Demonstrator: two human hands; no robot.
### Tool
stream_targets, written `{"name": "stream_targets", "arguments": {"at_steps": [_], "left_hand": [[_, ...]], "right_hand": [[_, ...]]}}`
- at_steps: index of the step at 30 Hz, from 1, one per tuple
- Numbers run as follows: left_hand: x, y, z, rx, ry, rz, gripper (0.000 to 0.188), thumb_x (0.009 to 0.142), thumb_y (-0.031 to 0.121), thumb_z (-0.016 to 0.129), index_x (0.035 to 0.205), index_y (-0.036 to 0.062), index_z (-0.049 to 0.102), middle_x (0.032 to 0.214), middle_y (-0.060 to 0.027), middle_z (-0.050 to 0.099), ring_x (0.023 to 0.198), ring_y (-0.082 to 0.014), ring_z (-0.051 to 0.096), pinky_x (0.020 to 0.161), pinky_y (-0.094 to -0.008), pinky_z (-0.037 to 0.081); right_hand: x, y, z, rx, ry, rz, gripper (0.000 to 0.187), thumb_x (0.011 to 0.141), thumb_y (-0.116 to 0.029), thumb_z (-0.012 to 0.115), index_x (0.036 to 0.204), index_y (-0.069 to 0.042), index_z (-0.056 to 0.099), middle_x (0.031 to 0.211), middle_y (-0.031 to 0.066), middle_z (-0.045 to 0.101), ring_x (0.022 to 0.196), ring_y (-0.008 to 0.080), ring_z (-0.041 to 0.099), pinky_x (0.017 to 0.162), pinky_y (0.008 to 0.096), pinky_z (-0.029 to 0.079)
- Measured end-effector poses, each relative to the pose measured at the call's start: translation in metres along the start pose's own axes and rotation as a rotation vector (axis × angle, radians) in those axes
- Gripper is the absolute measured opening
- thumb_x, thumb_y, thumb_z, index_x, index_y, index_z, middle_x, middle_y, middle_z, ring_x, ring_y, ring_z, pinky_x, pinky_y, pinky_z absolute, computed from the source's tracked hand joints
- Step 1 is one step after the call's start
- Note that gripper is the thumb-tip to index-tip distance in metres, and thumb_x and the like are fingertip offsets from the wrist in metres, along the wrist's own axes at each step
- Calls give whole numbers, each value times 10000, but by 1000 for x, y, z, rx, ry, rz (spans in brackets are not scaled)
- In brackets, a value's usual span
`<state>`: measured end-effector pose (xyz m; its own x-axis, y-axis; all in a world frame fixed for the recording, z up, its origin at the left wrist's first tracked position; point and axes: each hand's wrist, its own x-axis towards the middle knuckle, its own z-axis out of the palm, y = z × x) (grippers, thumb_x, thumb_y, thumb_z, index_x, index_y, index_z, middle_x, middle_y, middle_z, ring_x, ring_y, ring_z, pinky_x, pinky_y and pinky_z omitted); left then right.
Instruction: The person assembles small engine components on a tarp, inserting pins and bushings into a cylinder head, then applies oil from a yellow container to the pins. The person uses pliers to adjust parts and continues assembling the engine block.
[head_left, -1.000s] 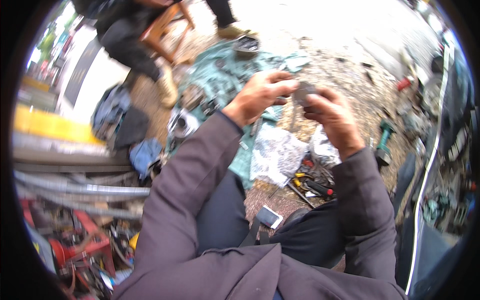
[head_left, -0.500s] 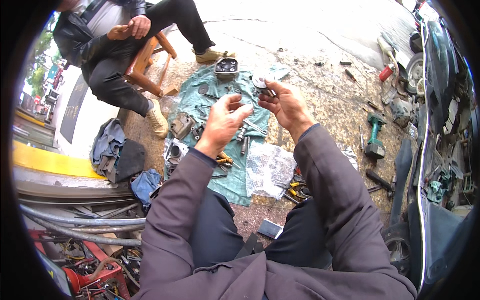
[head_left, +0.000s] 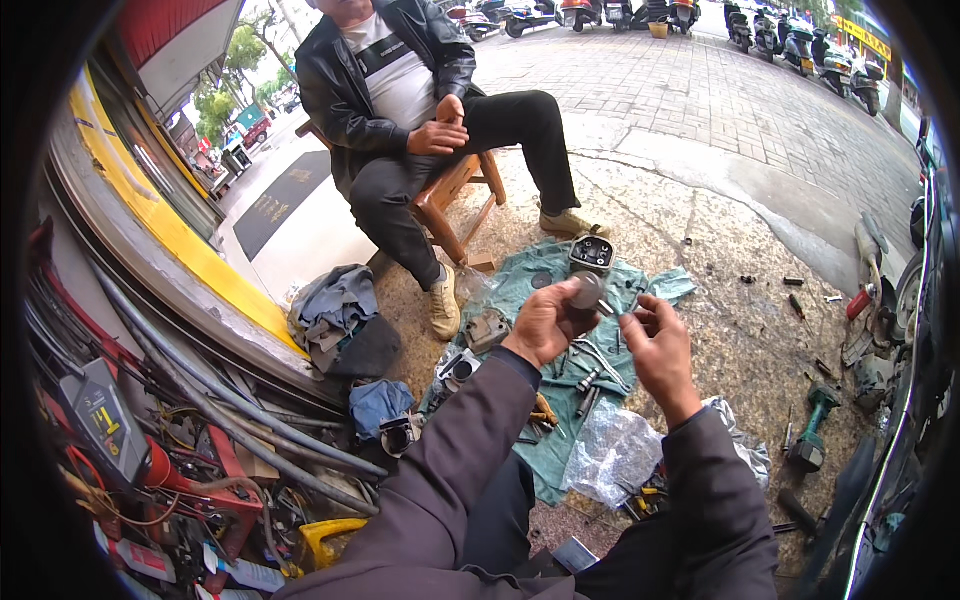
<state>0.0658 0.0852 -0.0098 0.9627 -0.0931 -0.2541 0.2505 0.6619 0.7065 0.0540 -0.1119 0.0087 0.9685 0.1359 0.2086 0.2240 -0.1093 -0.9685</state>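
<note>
My left hand point(head_left: 546, 325) is closed around a round grey metal part point(head_left: 588, 291), which looks like a small engine piston. A short shiny metal pin point(head_left: 606, 309) shows beside it, between my hands. My right hand point(head_left: 662, 350) is just to the right, thumb and fingers pinched together; what they hold, if anything, is too small to make out. Below both hands, a green cloth point(head_left: 552, 482) bears engine parts. Among them are an open boxy metal housing point(head_left: 592, 254) at the far end, a metal cover point(head_left: 487, 330) and a cylinder block point(head_left: 459, 368) at left.
Someone in a black jacket point(head_left: 318, 85) sits on a wooden stool point(head_left: 440, 205) ahead. Bubble wrap point(head_left: 612, 455) lies near my knees. A green cordless drill point(head_left: 815, 428) and loose tools are at right, by a vehicle. Grey hoses point(head_left: 235, 410) and red equipment crowd the left.
The round metal part has passed from my right hand to my left. The view has tilted up and swung left, showing more of the seated person and the street.
</note>
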Motion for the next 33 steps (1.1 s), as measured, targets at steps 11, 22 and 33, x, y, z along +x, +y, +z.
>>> {"name": "stream_targets", "arguments": {"at_steps": [11, 22, 33], "left_hand": [[-13, 22, 4, -240, 5, 233, 227, 966, 268, 549, 1032, 68, 635, 972, -85, 701, 900, -217, 682, 818, -363, 568], [-17, 21, 12, -250, 62, 200, 224, 970, 254, 551, 1065, 61, 616, 983, -92, 689, 869, -241, 676, 824, -396, 566], [-29, 12, 28, 24, -196, 149, 300, 969, 239, 559, 1165, 15, 591, 1062, -97, 663, 946, -220, 662, 855, -404, 568]], "right_hand": [[-15, -11, 30, -497, -101, -639, 697, 817, -94, 641, 1471, -101, 399, 837, 122, 528, 736, 299, 585, 617, 414, 506], [-10, -7, 45, -367, -166, -532, 764, 791, -87, 656, 1479, -24, 329, 945, 189, 558, 793, 373, 617, 675, 449, 519], [4, -8, 9, 431, -293, 39, 590, 839, -108, 712, 1356, 40, 468, 1136, 101, 606, 926, 159, 623, 767, 302, 536]]}}
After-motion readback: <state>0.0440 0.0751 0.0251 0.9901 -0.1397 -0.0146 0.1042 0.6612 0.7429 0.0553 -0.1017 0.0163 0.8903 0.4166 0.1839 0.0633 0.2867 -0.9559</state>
